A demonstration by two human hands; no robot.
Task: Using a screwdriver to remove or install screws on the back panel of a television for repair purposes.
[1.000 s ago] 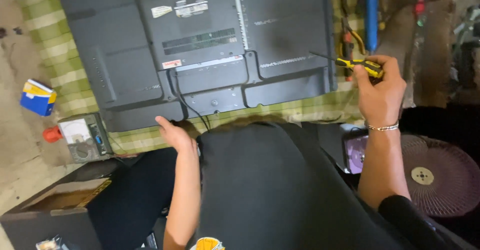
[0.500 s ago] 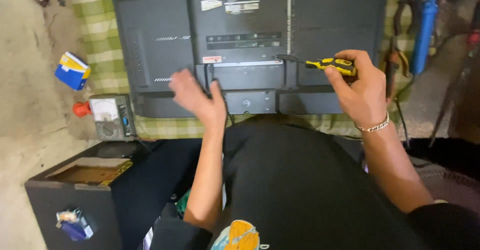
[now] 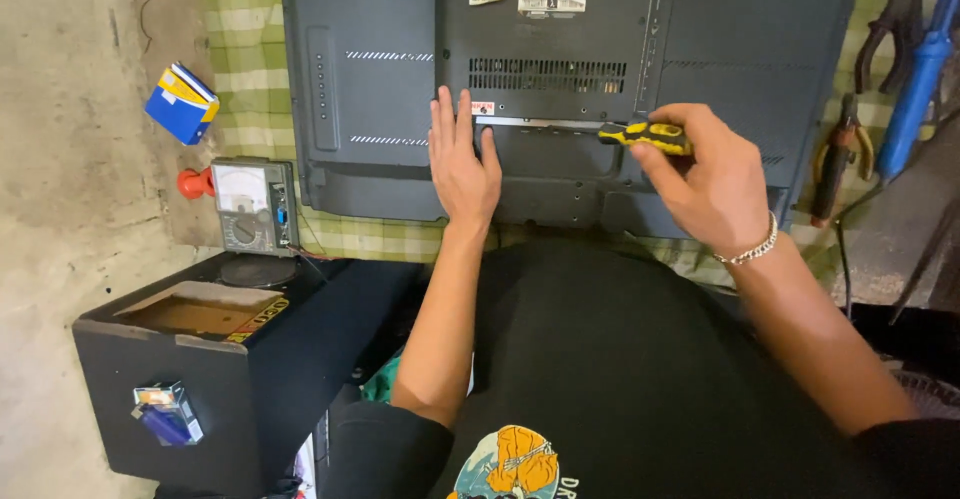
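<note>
left hand point(image 3: 463, 164) flat on television back point(image 3: 560, 69); right hand point(image 3: 712, 181) grips a yellow screwdriver point(image 3: 645, 136).

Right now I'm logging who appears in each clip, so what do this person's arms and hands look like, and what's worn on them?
Both forearms are bare. The left hand wears nothing. The right hand has a silver chain bracelet at the wrist. Short black sleeves cover the upper arms.

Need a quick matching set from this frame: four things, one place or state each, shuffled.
Things:
1. screwdriver
2. left hand
3. meter
4. blue-yellow box

Places or states:
A. flat on the back panel
B. on bare floor, left of the checked cloth
C. gripped in the right hand
D. beside the panel's lower left corner

Pairs: 1-C, 2-A, 3-D, 4-B
</note>
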